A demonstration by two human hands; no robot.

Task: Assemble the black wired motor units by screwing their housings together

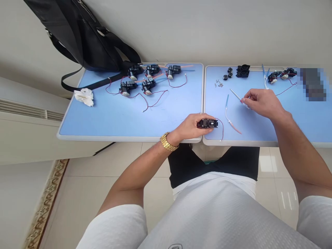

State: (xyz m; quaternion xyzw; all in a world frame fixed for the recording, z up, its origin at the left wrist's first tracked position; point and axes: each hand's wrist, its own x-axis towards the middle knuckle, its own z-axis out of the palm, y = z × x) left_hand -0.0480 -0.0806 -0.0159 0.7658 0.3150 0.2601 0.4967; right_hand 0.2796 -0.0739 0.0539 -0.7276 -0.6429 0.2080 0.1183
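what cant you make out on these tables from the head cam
Head view:
- black housing: most of its far side is covered by the left hand
- small screwdriver: handle hidden by the right hand
- dark object: pixelated blur, top right
- tiny metal parts: too small to identify

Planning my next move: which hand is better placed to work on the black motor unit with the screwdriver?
Right, probably: the right hand grips the small screwdriver, while the left hand holds the black motor unit against the blue tabletop.
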